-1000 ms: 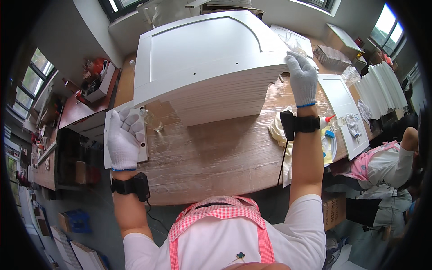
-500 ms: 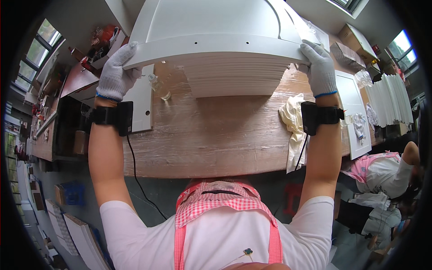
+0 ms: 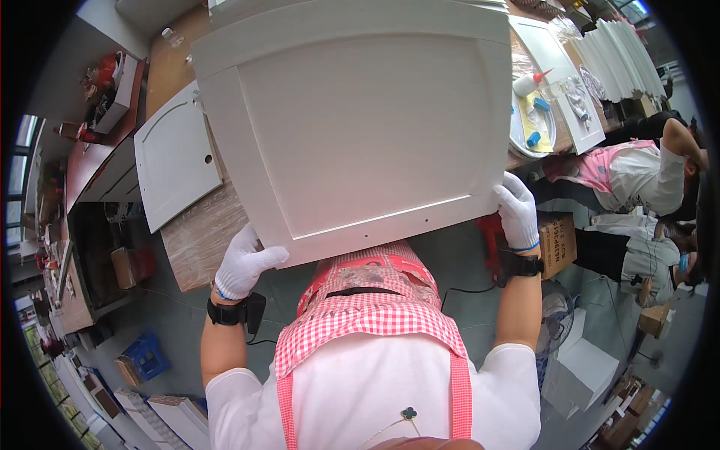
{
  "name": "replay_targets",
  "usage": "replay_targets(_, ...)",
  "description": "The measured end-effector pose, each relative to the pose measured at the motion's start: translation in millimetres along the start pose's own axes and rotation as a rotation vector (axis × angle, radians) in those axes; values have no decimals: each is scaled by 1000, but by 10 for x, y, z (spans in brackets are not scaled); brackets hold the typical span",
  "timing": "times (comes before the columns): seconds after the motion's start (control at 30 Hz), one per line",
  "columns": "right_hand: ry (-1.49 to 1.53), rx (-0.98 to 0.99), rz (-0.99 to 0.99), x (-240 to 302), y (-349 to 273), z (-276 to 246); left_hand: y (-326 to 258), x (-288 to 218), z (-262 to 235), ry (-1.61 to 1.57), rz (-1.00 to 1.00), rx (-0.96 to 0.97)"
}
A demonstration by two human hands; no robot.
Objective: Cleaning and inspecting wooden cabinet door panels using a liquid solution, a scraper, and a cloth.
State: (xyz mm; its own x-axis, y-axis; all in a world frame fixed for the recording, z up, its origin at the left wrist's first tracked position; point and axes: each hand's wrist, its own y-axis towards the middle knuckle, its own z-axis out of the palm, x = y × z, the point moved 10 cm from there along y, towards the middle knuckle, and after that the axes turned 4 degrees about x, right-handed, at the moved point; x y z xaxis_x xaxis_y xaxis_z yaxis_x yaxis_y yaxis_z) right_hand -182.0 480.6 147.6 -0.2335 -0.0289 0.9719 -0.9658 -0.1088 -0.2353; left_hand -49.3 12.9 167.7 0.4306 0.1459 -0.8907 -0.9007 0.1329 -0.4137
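Note:
A white cabinet-door-like panel (image 3: 375, 135), with a recessed field curved along its far side, spreads in front of me over the table's front edge. Two small dark holes show in its near rail. White knit gloves cover both hands. My left hand (image 3: 246, 262) grips the near left corner, thumb on top and fingers partly hidden beneath. At the near right corner, my right hand (image 3: 517, 211) is closed on the panel's edge. The panel hides most of the tabletop.
A white panel with a round hole (image 3: 176, 161) lies left on the wooden table (image 3: 199, 232). To the right are a red-tipped bottle (image 3: 528, 84), a blue-capped item and another white panel (image 3: 581, 124). A co-worker (image 3: 622, 172), a carton (image 3: 559, 244) and a fan (image 3: 553, 322) stand at right.
The panel has come toward me from above the stack, its near edge now close to my apron. Both hands came back with it, elbows more bent. The view has shifted.

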Motion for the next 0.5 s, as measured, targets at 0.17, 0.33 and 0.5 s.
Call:
replay_targets(0.17, -102, 18, 182, -693, 69, 242, 169, 1120, -186, -241, -177, 80)
replay_targets(0.33, -283, -43, 297, -1129, 256, 323, 325, 1845, -292, -355, -315, 59)
replay_targets(0.5, -227, -43, 245, -1186, 325, -5, 430, 1926, -517, -4, -385, -191)
